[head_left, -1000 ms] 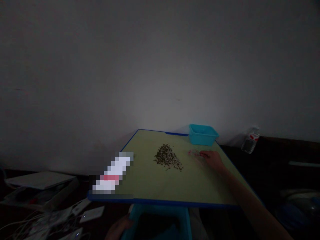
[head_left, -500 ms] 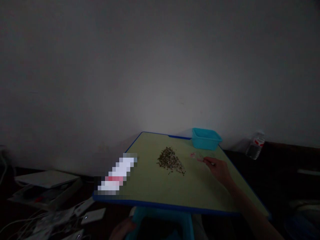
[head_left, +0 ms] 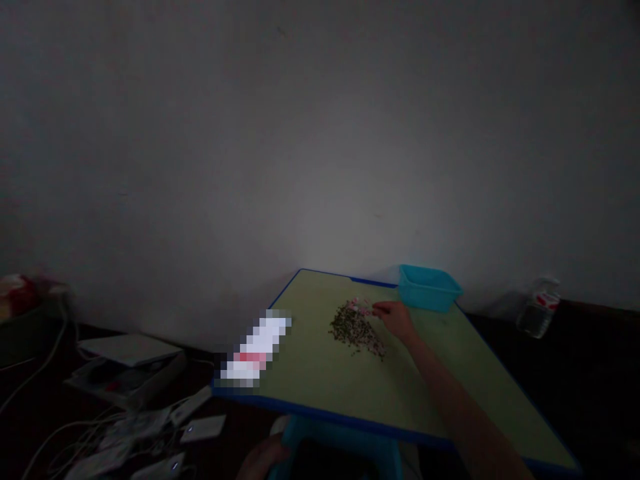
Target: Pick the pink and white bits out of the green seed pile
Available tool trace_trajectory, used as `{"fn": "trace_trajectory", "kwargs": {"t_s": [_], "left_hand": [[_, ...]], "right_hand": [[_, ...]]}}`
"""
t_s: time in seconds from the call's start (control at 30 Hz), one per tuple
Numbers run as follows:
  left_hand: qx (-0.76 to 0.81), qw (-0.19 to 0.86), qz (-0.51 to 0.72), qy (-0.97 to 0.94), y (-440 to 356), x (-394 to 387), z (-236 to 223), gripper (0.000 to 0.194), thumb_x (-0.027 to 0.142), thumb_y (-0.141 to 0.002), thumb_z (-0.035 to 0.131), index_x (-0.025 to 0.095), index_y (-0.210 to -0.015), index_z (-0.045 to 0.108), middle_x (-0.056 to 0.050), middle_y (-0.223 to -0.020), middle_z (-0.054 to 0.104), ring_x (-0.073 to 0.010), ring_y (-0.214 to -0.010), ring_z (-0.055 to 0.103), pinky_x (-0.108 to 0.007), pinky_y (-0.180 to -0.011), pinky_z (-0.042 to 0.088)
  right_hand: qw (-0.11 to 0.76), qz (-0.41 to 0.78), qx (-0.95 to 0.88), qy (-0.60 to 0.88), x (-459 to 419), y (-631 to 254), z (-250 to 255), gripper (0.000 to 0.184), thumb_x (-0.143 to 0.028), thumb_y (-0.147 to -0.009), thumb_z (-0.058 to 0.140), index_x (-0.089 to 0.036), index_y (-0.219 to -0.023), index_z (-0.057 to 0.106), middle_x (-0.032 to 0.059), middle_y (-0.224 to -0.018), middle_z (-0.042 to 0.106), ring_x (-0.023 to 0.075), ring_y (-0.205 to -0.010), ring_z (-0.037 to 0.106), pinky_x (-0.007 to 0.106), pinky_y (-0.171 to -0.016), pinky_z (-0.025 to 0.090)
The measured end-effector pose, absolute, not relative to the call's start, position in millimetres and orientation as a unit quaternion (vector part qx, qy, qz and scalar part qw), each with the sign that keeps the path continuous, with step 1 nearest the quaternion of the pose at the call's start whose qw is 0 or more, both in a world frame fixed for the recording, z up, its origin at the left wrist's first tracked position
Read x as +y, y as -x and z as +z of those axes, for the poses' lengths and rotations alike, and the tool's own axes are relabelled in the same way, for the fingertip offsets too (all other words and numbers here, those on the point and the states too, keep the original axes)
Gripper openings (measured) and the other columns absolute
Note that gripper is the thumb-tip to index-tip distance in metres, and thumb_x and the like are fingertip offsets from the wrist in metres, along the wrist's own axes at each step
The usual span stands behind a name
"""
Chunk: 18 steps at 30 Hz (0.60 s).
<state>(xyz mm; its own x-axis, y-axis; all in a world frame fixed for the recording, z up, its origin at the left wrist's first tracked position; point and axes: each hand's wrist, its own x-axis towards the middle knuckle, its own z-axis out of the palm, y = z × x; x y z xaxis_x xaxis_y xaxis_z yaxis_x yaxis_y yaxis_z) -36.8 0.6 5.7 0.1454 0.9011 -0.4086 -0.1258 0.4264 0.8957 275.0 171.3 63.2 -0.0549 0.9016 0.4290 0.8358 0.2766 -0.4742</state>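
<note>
My right hand (head_left: 395, 319) reaches across a green table top with a blue rim (head_left: 320, 380) to the far edge of a pile of small dark seeds (head_left: 356, 331). Its fingers look pinched together, right beside a small pinkish, see-through thing (head_left: 360, 305) that touches the pile's far side. Whether the fingers grip it is unclear in the dim light. My left hand (head_left: 261, 460) is low, below the table's near edge, against a teal container (head_left: 345, 443); its fingers are too dark to read.
A teal tub (head_left: 429, 288) stands at the table's far right corner against the wall. A blurred white strip (head_left: 256, 350) lies at the table's left edge. A plastic bottle (head_left: 537, 310) lies to the right. A grey box (head_left: 127, 363), cables and white cards (head_left: 200, 428) lie at left.
My right hand has moved left from the table's right side to the seed pile, and the pinkish thing has come along with it. The camera view has shifted, so the table sits further right.
</note>
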Motion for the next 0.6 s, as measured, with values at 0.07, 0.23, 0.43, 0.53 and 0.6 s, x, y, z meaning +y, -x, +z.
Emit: {"fn": "trace_trajectory", "kwargs": {"t_s": [0.07, 0.23, 0.43, 0.53, 0.6], "left_hand": [[0.522, 0.665, 0.398, -0.356, 39.2, 1.4, 4.2, 0.011, 0.014, -0.046, 0.064, 0.018, -0.039, 0.057, 0.004, -0.04, 0.058, -0.0154, -0.05, 0.049, -0.026, -0.057, 0.043], [0.511, 0.676, 0.416, -0.331, 40.8, -1.8, 1.4, 0.006, 0.016, -0.048, 0.064, 0.016, -0.045, 0.06, 0.004, -0.039, 0.056, -0.0149, -0.05, 0.048, -0.025, -0.054, 0.041], [0.507, 0.683, 0.417, -0.32, 39.4, -6.0, -0.1, 0.005, 0.017, -0.048, 0.064, 0.016, -0.046, 0.059, 0.003, -0.041, 0.056, -0.0157, -0.05, 0.049, -0.026, -0.051, 0.041], [0.517, 0.678, 0.408, -0.328, 40.8, -3.9, -1.6, 0.005, 0.017, -0.049, 0.064, 0.018, -0.045, 0.06, 0.004, -0.042, 0.058, -0.0163, -0.051, 0.049, -0.026, -0.052, 0.042], [0.521, 0.675, 0.403, -0.333, 41.6, -2.4, -2.9, 0.008, 0.015, -0.047, 0.064, 0.019, -0.042, 0.058, 0.004, -0.041, 0.058, -0.0164, -0.051, 0.049, -0.026, -0.052, 0.042]], "right_hand": [[0.329, 0.058, -0.728, 0.598, 172.5, -272.1, 59.9, 0.024, -0.026, -0.076, 0.052, -0.02, -0.089, 0.071, 0.0051, -0.084, 0.07, 0.0208, -0.077, 0.064, 0.028, -0.069, 0.046], [0.305, 0.076, -0.742, 0.592, 160.9, -272.3, 53.9, 0.024, -0.027, -0.076, 0.052, -0.021, -0.089, 0.071, 0.0052, -0.085, 0.07, 0.0211, -0.078, 0.064, 0.028, -0.07, 0.045], [0.289, 0.094, -0.75, 0.588, 153.7, -273.9, 53.9, 0.024, -0.028, -0.074, 0.052, -0.022, -0.088, 0.071, 0.0041, -0.08, 0.071, 0.0198, -0.071, 0.062, 0.027, -0.064, 0.043], [0.279, 0.105, -0.763, 0.574, 150.3, -272.6, 56.0, 0.023, -0.028, -0.073, 0.052, -0.021, -0.082, 0.072, 0.0008, -0.071, 0.07, 0.0168, -0.064, 0.06, 0.024, -0.059, 0.04], [0.275, 0.109, -0.771, 0.564, 147.6, -271.5, 57.7, 0.023, -0.028, -0.072, 0.052, -0.02, -0.079, 0.073, -0.0004, -0.066, 0.068, 0.0153, -0.061, 0.058, 0.022, -0.056, 0.038]]}}
